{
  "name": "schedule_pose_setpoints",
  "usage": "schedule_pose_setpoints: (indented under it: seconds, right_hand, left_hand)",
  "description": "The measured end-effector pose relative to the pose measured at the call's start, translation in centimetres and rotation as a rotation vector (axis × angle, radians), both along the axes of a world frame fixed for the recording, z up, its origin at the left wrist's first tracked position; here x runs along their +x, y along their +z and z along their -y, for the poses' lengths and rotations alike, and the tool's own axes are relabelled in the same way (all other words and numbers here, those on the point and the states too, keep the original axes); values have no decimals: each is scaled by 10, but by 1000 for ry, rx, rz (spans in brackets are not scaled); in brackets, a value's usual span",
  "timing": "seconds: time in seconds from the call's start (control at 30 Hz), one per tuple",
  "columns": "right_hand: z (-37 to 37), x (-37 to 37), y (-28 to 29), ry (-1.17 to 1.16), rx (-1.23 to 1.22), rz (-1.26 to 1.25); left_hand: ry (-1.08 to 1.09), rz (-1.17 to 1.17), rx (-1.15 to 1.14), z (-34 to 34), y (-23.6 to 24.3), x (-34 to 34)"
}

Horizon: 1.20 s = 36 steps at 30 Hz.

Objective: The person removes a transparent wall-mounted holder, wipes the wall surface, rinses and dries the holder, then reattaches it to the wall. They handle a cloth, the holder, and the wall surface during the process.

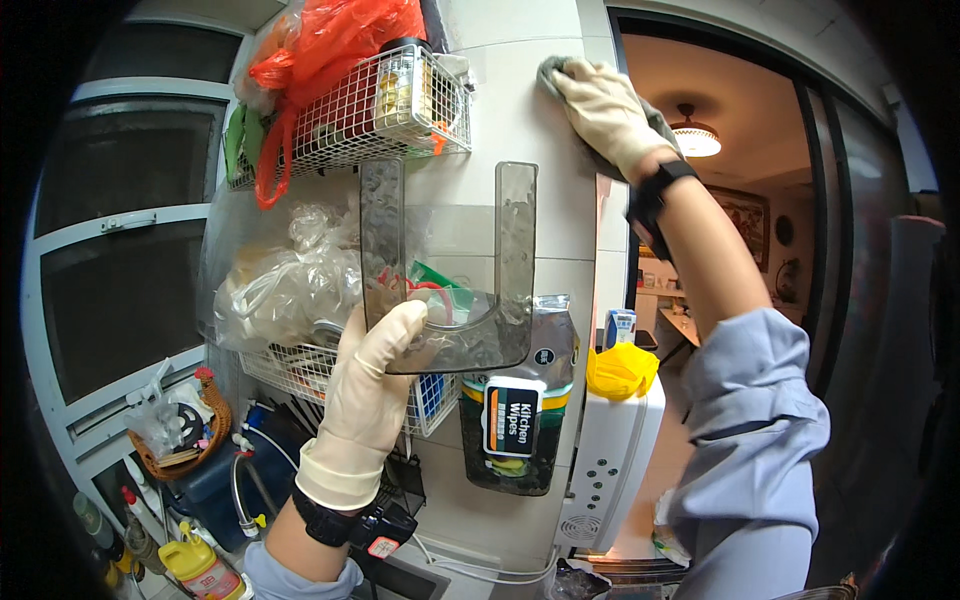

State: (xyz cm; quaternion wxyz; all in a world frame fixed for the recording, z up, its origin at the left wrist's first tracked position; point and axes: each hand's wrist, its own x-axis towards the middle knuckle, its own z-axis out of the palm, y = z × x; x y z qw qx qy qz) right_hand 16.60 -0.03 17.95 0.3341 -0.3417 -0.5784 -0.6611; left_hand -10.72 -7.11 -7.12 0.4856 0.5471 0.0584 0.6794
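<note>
My left hand (352, 420), in a cream rubber glove, grips the lower left corner of a U-shaped piece of smoky see-through plastic (515, 240). Its two arms point up, and spots like water drops dot its surface. Higher up on the right, my gloved right hand (608, 112) presses a grey cloth (549, 74) against the pale tiled wall (505, 85), close to the door frame. Part of the cloth is hidden beneath the palm and fingers. Behind the plastic piece, a pack of kitchen wipes (513, 415) sits in a dark see-through holder (510, 480) on the wall.
An upper white wire basket (330, 115) holds jars and a red plastic bag (345, 40). Clear bags (290, 285) crowd a lower wire basket (270, 370). A white appliance (615, 450) bears a yellow cloth-like thing (622, 372). Bottles and a yellow jug (200, 568) stand lower left.
</note>
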Motion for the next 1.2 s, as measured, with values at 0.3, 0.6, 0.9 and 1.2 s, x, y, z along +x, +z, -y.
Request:
schedule_pose_setpoints:
  seconds: [0.3,0.6,0.9,1.2]
  right_hand:
    - [3,-39,-45,-215,-223,222]
    - [-32,-31,36,-39,94,-105]
    - [-3,-32,-107,148,-469,335]
    - [-11,-25,-37,33,-42,128]
  left_hand:
    - [-8,16,9,-1,-2,2]
    - [-62,49,-5,-6,-6,-3]
    - [-113,37,47,-5,-5,-1]
    - [-125,58,46,-9,-6,-3]
